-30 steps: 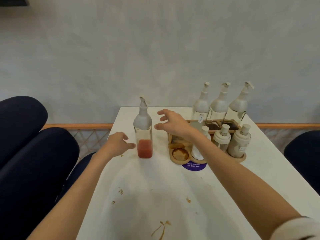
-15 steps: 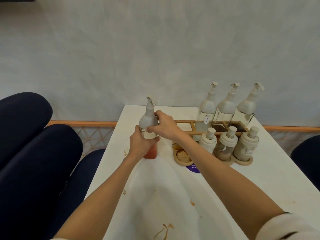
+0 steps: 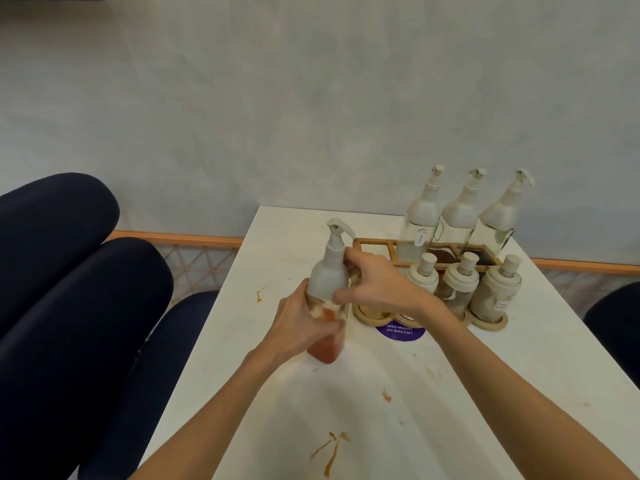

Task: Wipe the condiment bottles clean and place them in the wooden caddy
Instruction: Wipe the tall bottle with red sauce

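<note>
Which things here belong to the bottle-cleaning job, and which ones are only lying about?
Job: sauce bottle, gripped by left hand and right hand; caddy; three tall bottles; three short jars.
Lying about: purple sticker; sauce stains on the table; dark chairs.

Soft, even light falls from above, bright but flat. The white counter is nearly washed out, with only faint, diffuse shadows beneath the forearms. The dark chairs sink to near black. Wide-angle distortion bows the counter's edges and stretches the corners. Everything is slightly soft; the red-sauce bottle and the labels on the far bottles smear.
</note>
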